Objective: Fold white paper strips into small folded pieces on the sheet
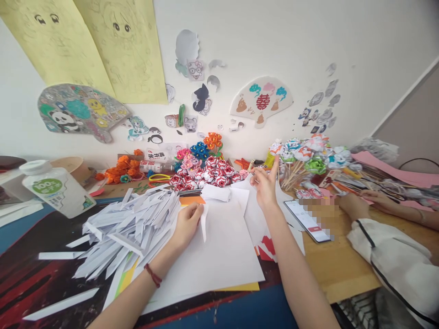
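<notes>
My left hand, with a dark red cord bracelet at the wrist, pinches a narrow white paper strip that hangs over a stack of white sheets. My right hand is raised beyond the stack on the right, its index finger pointing up and the other fingers curled apart; nothing shows in it. A big pile of folded white paper strips lies left of my left hand. Between the hands, a small folded white paper rests at the back of the stack.
Red-and-white paper flowers line the wall. A white bottle stands at the left. A phone lies right of my right arm. Another person's white sleeve and hands are at the right, near sticks and more paper flowers.
</notes>
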Motion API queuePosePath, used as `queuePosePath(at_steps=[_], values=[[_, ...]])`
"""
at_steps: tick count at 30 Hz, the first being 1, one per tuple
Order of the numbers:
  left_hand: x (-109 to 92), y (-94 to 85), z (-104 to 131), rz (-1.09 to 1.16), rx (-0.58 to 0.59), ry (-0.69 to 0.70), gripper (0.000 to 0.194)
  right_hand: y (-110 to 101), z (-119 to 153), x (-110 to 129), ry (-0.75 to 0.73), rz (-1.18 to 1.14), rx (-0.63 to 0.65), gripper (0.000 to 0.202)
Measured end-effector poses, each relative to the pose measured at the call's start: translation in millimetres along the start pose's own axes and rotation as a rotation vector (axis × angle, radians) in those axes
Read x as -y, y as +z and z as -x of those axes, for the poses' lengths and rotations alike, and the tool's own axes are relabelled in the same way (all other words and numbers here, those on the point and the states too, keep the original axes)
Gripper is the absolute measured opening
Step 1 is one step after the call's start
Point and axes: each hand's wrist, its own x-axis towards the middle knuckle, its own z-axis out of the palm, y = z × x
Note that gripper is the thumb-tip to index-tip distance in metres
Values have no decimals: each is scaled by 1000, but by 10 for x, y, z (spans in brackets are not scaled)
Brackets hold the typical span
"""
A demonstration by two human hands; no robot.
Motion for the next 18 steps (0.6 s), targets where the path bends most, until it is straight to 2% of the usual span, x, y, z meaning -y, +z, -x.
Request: queuePosePath(at_steps=[14,18], values=[[24,-11,4,-23,11,-9,37,6,11,-17,11,-18,3,92],[16,-8,10,-36,8,-5,37,95,57,-107,43,9,24,86]])
